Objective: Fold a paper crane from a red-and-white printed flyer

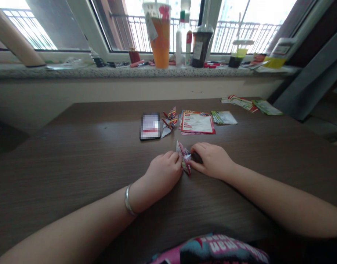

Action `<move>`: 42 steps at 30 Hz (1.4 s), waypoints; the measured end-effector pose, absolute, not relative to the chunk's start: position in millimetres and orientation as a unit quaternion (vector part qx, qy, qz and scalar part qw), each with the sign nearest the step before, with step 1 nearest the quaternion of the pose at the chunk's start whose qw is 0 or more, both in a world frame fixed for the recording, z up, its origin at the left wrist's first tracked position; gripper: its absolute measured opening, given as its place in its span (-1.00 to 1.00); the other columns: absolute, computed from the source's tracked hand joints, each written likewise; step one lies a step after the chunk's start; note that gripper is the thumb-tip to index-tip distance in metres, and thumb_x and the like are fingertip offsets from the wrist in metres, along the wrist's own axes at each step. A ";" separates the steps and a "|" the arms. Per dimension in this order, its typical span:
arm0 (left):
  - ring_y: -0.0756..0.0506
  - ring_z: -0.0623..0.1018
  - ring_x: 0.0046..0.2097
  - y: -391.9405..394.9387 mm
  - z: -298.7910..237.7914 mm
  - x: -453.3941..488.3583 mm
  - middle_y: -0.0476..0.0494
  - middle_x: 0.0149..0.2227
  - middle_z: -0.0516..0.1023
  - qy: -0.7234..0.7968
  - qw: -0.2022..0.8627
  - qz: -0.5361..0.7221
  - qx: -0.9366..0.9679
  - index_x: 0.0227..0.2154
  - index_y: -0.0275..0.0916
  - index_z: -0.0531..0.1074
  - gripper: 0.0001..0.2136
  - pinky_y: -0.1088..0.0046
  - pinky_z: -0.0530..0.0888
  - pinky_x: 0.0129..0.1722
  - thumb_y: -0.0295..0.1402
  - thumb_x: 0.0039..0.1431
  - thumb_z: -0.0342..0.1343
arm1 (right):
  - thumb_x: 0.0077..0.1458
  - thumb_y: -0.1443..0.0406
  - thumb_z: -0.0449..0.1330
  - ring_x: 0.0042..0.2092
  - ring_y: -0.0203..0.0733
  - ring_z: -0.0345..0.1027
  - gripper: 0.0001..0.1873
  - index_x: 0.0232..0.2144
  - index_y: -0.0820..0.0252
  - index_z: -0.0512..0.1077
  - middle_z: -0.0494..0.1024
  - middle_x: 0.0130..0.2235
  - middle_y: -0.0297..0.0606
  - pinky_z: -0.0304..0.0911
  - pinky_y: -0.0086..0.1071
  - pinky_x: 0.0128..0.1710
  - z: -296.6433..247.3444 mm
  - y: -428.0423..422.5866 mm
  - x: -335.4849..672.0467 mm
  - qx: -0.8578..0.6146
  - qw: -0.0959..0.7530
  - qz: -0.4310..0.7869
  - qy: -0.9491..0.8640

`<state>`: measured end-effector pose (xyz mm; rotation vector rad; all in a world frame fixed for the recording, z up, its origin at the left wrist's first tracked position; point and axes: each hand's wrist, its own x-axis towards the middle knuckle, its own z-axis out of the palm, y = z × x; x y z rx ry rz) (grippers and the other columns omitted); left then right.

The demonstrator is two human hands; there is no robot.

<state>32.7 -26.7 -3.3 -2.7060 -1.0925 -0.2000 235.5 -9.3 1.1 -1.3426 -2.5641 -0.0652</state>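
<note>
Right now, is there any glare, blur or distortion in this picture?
In the head view: windows glare almost white; the dark-framed device has a pixelated screen; the folded paper looks soft; window frames splay outward towards the top.

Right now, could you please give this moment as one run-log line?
left hand: holding folded paper | right hand: at same paper | beyond: paper stack

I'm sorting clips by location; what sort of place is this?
Probably a room in a home: a brown table below a windowsill holding a tall orange drink, with a balcony-like railing outside.
</note>
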 end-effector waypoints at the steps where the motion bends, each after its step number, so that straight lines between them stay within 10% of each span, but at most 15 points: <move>1: -0.21 0.51 -0.17 -28.7 -3.1 34.3 -0.29 -0.20 0.52 -0.373 0.104 -0.075 -0.919 -0.15 -0.37 0.46 -0.78 0.27 0.50 -0.25 -0.39 0.20 0.03 | 0.12 0.03 0.14 -0.16 -0.05 0.41 -0.62 -0.19 0.20 0.43 0.56 -0.20 -0.13 0.28 -0.27 -0.23 0.8 -9.6 234.8 -0.454 0.123 -0.022 -0.882; 20: -0.24 0.38 0.15 -23.7 0.1 28.7 -0.21 0.06 0.47 -0.316 -0.048 -0.153 -0.935 -0.19 -0.20 0.55 -0.79 0.08 0.31 0.18 -0.29 0.17 0.10 | 0.23 0.19 0.08 -0.11 -0.10 0.39 -0.73 -0.12 0.02 0.53 0.58 -0.08 -0.27 0.29 -0.24 -0.15 -17.2 19.5 254.3 -0.381 0.141 -0.055 -0.912; 30: -0.23 0.41 0.15 -22.5 -8.7 27.9 -0.24 0.14 0.42 -0.302 -0.009 -0.138 -0.943 0.10 -0.22 0.34 -0.61 0.13 0.38 0.12 -0.33 0.21 0.03 | 0.13 0.36 0.15 -0.15 -0.20 0.42 -0.86 -0.29 0.16 0.52 0.59 -0.21 -0.24 0.31 -0.30 -0.09 -17.5 25.6 254.9 -0.395 0.280 0.080 -0.872; 42: -0.21 0.02 0.36 -23.3 -16.6 27.3 -0.28 0.34 0.03 -0.346 -0.024 -0.068 -0.936 0.28 -0.29 0.01 -0.43 0.20 0.05 0.31 -0.15 0.29 -0.10 | 0.14 0.40 0.12 -0.15 -0.16 0.38 -0.79 -0.21 0.18 0.52 0.55 -0.20 -0.18 0.30 -0.27 -0.08 -20.7 19.0 247.3 -0.367 0.218 0.049 -0.903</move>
